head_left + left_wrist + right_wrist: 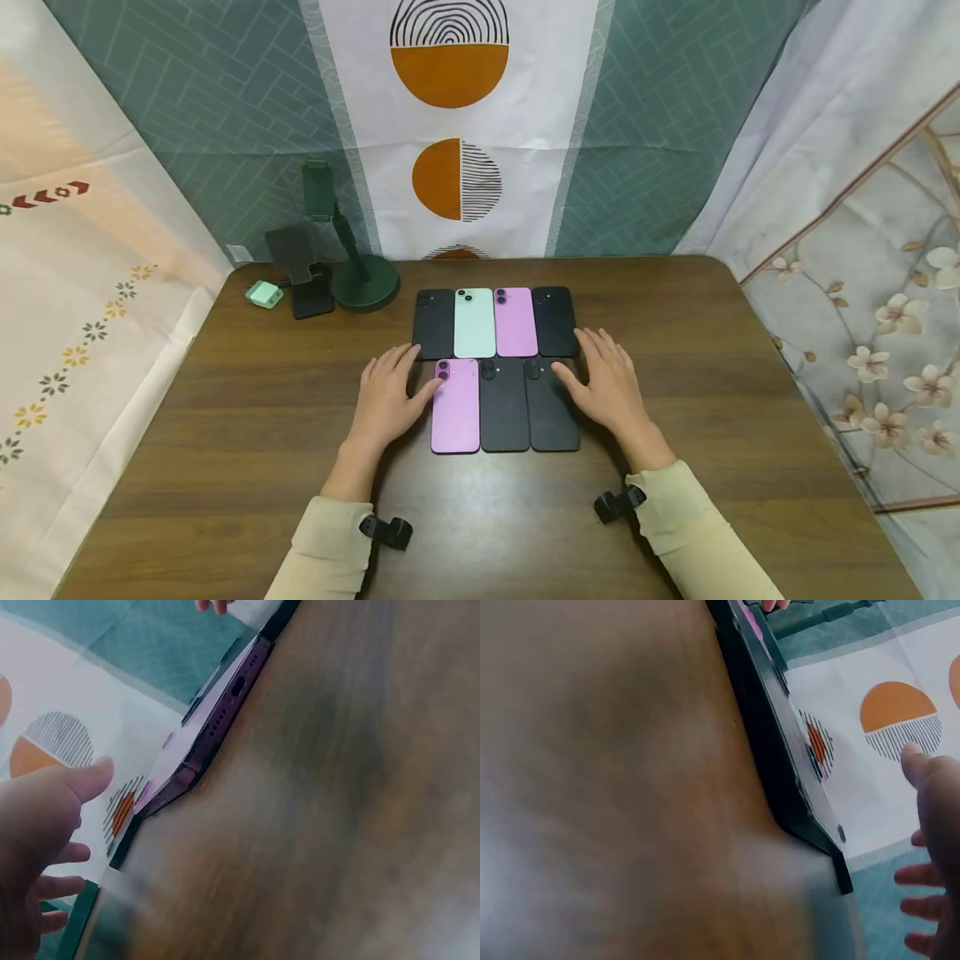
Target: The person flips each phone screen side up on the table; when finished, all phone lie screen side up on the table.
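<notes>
Several smartphones lie face down in two touching rows. The back row runs black [433, 325], mint green [475, 325], pink phone [515, 323], then another black phone [554, 321]. In front are a pink phone [455, 417] at left, a black phone [504, 412] and a dark phone [553, 417] at right. My left hand [384, 400] is spread at the left side, thumb over the front pink phone's upper corner. On the right, my right hand [609, 387] has its thumb near the dark phone. In the wrist views both thumbs appear raised off the phones.
A green round-based stand [367, 283] and a black phone stand [311, 292] are at the back left of the wooden table [675, 333]. Beside them lies a small mint block [264, 294]. Patterned cloths hang behind and at both sides.
</notes>
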The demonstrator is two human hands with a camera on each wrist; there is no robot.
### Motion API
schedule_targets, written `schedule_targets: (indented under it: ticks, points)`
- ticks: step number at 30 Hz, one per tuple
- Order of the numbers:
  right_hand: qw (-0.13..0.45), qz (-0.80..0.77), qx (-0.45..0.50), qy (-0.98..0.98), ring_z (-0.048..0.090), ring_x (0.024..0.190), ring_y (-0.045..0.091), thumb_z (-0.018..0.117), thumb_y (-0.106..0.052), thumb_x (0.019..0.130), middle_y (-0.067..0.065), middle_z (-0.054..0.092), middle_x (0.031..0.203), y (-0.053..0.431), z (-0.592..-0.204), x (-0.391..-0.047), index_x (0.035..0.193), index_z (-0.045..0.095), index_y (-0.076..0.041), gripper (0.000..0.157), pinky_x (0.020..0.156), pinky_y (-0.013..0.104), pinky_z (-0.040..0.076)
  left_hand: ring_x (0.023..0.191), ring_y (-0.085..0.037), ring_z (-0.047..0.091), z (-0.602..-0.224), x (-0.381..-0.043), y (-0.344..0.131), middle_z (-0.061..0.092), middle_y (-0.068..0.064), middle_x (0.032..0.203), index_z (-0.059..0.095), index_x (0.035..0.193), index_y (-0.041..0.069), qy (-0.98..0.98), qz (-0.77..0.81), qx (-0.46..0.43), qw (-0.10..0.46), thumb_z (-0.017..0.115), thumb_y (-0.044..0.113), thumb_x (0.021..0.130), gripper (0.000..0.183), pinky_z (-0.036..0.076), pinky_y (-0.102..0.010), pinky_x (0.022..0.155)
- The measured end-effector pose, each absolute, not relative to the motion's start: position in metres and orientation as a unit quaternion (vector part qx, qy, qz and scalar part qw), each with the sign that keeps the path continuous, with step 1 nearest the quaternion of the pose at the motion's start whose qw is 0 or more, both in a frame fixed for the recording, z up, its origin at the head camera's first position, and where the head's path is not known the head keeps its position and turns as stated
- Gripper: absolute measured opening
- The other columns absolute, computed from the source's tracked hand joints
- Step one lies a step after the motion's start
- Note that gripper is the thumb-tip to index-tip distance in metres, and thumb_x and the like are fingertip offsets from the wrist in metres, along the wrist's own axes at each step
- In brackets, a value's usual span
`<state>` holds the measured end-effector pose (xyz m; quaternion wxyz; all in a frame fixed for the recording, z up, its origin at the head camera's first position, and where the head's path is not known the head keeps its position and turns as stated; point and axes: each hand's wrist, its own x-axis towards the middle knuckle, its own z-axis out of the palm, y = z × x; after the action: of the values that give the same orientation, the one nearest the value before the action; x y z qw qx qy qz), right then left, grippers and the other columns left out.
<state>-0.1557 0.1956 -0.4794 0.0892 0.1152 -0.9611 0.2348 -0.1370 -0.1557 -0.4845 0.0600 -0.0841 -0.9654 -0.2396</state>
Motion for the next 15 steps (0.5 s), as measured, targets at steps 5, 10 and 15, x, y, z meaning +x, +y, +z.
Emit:
schedule_targets:
  ticks: [5, 10, 15]
  points:
    - [0.127, 0.296, 0.14, -0.936, 0.051, 0.132, 0.039, 0.066, -0.041, 0.097, 0.019, 0.055, 0.143, 0.189, -0.477, -0.173, 0.144, 0.053, -0.004, 0.061, 0.109, 0.061, 0.038, 0.139, -0.039, 0.043, -0.485, -0.142, -0.153, 0.049, -0.019, 0.149, 0.054, 0.145, 0.005, -0.949, -0.3, -0.065, 0.066, 0.069, 0.038, 0.095, 0.062, 0.03, -0.062, 0.115]
    - [0.122, 0.321, 0.151, -0.927, 0.054, 0.13, 0.039, 0.065, -0.038, 0.098, 0.019, 0.059, 0.139, 0.18, -0.477, -0.193, 0.141, 0.056, -0.002, 0.056, 0.108, 0.058, 0.042, 0.139, -0.04, 0.043, -0.488, -0.147, -0.15, 0.048, -0.019, 0.149, 0.055, 0.144, 0.005, -0.942, -0.325, -0.053, 0.069, 0.069, 0.036, 0.095, 0.06, 0.033, -0.062, 0.114]
    - [0.094, 0.338, 0.158, -0.923, 0.052, 0.132, 0.037, 0.064, -0.038, 0.099, 0.019, 0.057, 0.14, 0.168, -0.477, -0.211, 0.142, 0.054, -0.002, 0.058, 0.111, 0.056, 0.04, 0.138, -0.04, 0.044, -0.491, -0.152, -0.15, 0.047, -0.019, 0.149, 0.056, 0.143, 0.003, -0.932, -0.351, -0.049, 0.075, 0.07, 0.034, 0.095, 0.058, 0.034, -0.061, 0.113]
